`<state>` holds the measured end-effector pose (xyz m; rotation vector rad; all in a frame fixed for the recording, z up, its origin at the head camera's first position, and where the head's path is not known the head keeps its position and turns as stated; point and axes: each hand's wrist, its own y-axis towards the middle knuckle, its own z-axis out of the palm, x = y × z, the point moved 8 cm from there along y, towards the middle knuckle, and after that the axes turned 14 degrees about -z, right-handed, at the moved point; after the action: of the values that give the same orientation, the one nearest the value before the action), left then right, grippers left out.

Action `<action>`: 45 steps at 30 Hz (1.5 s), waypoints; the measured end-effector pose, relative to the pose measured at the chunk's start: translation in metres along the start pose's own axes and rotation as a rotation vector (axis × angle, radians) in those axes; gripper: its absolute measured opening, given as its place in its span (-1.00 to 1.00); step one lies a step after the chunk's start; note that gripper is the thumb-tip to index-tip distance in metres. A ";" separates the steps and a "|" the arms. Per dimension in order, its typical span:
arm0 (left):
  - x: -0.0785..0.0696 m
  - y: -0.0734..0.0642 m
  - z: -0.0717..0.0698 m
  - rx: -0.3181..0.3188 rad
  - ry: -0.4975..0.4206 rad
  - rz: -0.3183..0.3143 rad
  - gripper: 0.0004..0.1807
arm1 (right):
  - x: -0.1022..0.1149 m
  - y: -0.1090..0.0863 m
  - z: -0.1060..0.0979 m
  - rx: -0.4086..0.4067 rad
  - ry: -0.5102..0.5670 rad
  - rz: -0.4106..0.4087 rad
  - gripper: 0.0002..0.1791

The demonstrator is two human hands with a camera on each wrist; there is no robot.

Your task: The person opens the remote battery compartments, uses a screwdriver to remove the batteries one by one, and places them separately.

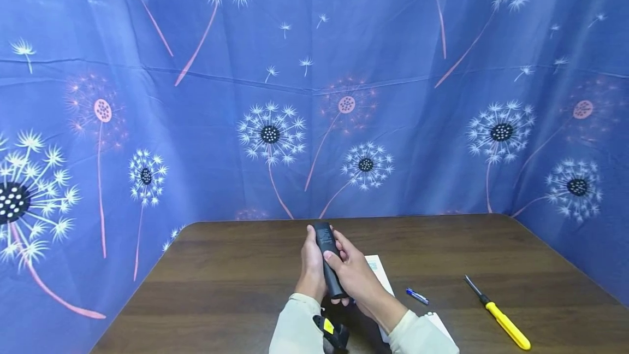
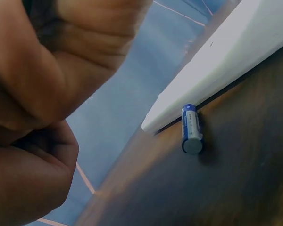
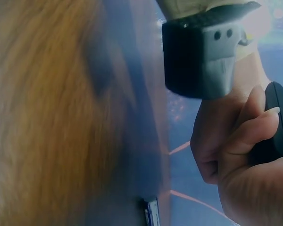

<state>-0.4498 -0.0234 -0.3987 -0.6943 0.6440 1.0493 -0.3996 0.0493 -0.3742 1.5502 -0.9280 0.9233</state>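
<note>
Past the pale sleeves (image 1: 295, 324), the person's fingers are curled round a slim black device (image 1: 325, 239) above the brown table (image 1: 236, 272) — the left hand (image 1: 312, 264) along its left side, the right hand (image 1: 356, 275) gripping its right, thumb across the face. Rightward lie a yellow-handled tool (image 1: 506, 321) and, nearer the hands, a blue-and-white battery (image 1: 417, 295). Behind everything hangs blue dandelion-print cloth (image 1: 196, 141).
</note>
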 end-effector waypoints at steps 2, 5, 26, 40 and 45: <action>-0.001 -0.003 -0.001 0.001 -0.007 -0.007 -0.33 | 0.003 -0.001 0.003 0.003 0.019 -0.011 -0.30; -0.003 -0.005 -0.003 0.010 -0.008 -0.016 -0.34 | 0.007 -0.002 0.007 0.011 0.039 -0.020 -0.30; -0.004 0.001 -0.002 -0.009 0.032 0.062 -0.09 | -0.013 -0.002 0.005 0.117 0.127 0.169 -0.20; -0.007 0.000 -0.010 -0.052 -0.004 0.057 -0.21 | -0.009 -0.009 0.018 0.098 0.264 0.155 -0.35; -0.010 0.000 -0.011 -0.038 -0.027 0.073 -0.22 | -0.005 -0.008 0.020 0.101 0.298 0.141 -0.47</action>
<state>-0.4547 -0.0372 -0.3980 -0.6926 0.6309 1.1387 -0.3923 0.0308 -0.3849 1.3942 -0.7923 1.2799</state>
